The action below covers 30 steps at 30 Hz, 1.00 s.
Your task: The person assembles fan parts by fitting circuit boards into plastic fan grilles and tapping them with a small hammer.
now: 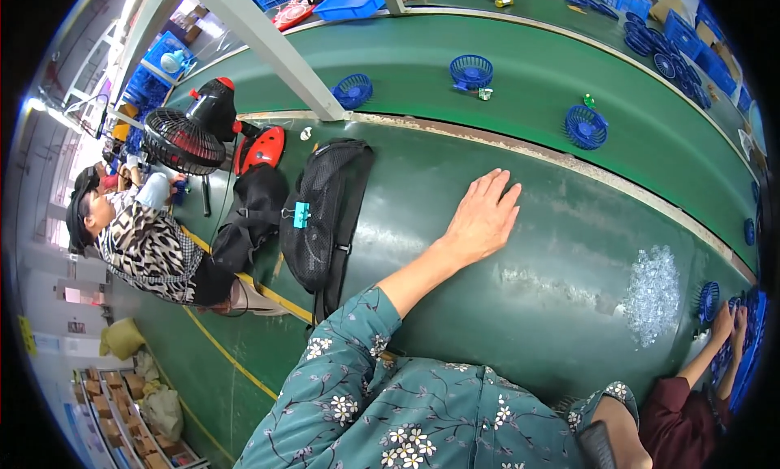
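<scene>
Since the bare left hand [481,224] is spread palm down over the glossy dark-green tabletop [422,306] with nothing in it, I'd call this a pause between pieces more than an actual working step. Fingers are stretched out with small gaps between them, clamped on nothing. Can't quite tell if the whole palm is pressed flat or just resting lightly. The right hand is out of view, so no clue what its fingers are doing.

As for the parts, three round blue plastic slatted cages sit on the bright-green belt [536,83] past the pale, worn edge strip [528,151]. The middle cage [471,71] and the right-hand cage [586,128] look closest to the fingertips, each with a small green circuit board by it; the left-hand cage [353,91] is farther off, near the white post [268,51]. There's also a heap of small clear plastic bits [652,294] on the table, well off to the right, toward a co-worker's hands [722,321].

My read: the next move calls for lifting the palm, reaching over that strip and curling the fingers round a cage rim. I'd go gently, because a board could get snagged or left behind on the belt
</scene>
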Motion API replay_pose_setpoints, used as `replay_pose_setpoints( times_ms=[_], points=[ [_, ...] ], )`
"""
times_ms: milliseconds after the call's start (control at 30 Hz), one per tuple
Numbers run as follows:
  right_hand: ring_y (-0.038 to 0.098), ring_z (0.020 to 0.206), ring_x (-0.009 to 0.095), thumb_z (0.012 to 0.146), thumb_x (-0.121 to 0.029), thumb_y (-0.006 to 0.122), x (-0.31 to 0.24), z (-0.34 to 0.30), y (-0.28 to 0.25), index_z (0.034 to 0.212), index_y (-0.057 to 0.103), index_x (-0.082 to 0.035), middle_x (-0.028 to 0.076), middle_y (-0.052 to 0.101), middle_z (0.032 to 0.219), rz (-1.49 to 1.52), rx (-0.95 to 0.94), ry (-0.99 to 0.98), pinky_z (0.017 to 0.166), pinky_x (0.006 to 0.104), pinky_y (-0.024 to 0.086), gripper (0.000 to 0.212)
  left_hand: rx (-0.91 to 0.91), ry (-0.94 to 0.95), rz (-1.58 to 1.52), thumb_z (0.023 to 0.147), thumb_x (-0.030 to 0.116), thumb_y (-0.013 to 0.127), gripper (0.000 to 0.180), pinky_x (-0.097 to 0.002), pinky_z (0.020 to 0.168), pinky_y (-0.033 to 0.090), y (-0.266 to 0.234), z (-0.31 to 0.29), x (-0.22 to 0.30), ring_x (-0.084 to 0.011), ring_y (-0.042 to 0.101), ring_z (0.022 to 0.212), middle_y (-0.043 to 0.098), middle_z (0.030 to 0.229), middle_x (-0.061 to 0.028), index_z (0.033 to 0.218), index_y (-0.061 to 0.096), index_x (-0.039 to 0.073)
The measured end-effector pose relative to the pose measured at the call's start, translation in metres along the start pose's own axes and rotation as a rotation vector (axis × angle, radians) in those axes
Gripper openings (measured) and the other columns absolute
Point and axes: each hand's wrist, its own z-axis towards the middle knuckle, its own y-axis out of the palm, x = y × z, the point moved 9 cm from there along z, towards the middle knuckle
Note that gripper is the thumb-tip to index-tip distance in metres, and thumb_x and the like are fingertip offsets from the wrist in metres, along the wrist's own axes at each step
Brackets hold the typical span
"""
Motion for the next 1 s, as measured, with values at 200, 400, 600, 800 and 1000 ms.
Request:
replay_pose_setpoints(
  times_ms=[200, 400, 600, 800, 1000],
  points=[
    [0.053, 0.048, 0.024, 0.078, -0.007, 0.052, 0.054, 0.034, -0.025, 0.064, 0.053, -0.010, 0.003, 0.052, 0.061, 0.055, -0.023, -0.019, 0.042, 0.0420, 0.045, 0.014, 0.000, 0.029, -0.023, 0.091, 0.015, 0.061, 0.037, -0.0487, 0.102, 0.042, -0.001, 0.010, 0.009, -0.0383, 0.046, 0.127, 0.049, 0.133, -0.0221, 0.124, 0.056, -0.001],
    [0.054, 0.048, 0.024, 0.085, -0.013, 0.052, 0.103, 0.064, -0.047, 0.067, 0.055, -0.010, 0.003, 0.054, 0.064, 0.175, -0.044, -0.014, 0.043, 0.0401, 0.045, 0.018, 0.006, 0.008, 0.003, 0.091, 0.015, 0.061, 0.038, -0.0487, 0.102, 0.042, -0.001, 0.003, 0.000, -0.0380, 0.045, 0.127, 0.049, 0.132, -0.0217, 0.124, 0.056, -0.001],
    [0.055, 0.048, 0.024, 0.091, -0.020, 0.051, 0.097, 0.059, -0.044, 0.070, 0.057, -0.009, 0.002, 0.057, 0.067, 0.255, -0.061, -0.035, 0.043, 0.0382, 0.046, 0.025, 0.024, 0.015, -0.020, 0.091, 0.015, 0.061, 0.038, -0.0495, 0.102, 0.042, -0.002, 0.001, 0.001, -0.0380, 0.045, 0.128, 0.049, 0.133, -0.0217, 0.125, 0.056, 0.000],
    [0.056, 0.048, 0.024, 0.098, -0.026, 0.051, 0.081, 0.052, -0.045, 0.072, 0.060, -0.009, 0.002, 0.060, 0.069, 0.318, -0.085, -0.043, 0.043, 0.0364, 0.046, 0.032, 0.009, -0.020, -0.178, 0.087, 0.016, 0.065, 0.039, -0.0484, 0.102, 0.041, -0.003, 0.009, -0.008, -0.0366, 0.048, 0.123, 0.053, 0.129, -0.0188, 0.123, 0.058, 0.003],
    [0.057, 0.057, 0.022, 0.101, -0.043, 0.049, 0.060, 0.016, -0.090, 0.089, 0.055, -0.005, 0.002, 0.059, 0.068, 0.246, -0.185, 0.384, 0.055, 0.0344, 0.046, 0.040, 0.320, -0.153, 0.014, 0.084, 0.009, 0.064, 0.034, -0.0443, 0.102, 0.044, -0.068, 0.052, -0.110, -0.0369, 0.053, 0.119, 0.056, 0.126, -0.0195, 0.117, 0.057, 0.002]
  ],
)
